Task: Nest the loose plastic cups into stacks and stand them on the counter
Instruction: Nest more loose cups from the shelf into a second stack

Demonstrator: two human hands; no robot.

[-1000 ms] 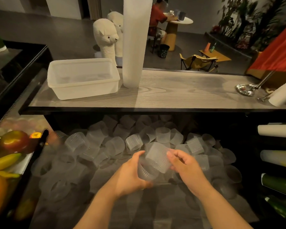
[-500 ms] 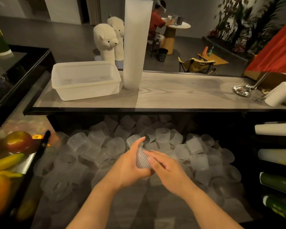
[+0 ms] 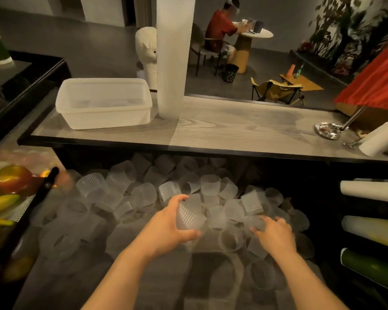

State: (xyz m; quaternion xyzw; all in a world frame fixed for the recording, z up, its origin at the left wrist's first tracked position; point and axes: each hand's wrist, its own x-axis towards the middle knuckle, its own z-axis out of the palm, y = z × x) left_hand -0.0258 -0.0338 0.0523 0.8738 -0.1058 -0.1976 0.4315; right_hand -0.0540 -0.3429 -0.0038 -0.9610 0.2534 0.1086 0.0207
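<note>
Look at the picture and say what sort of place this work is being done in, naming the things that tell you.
Probably a café or drinks stall behind a serving counter. A tall stack of cups stands on it, loose plastic cups fill the shelf below, and a customer sits at a small round table beyond.

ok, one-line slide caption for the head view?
Left hand holds nested cups; right hand reaches into loose cups below counter.
</note>
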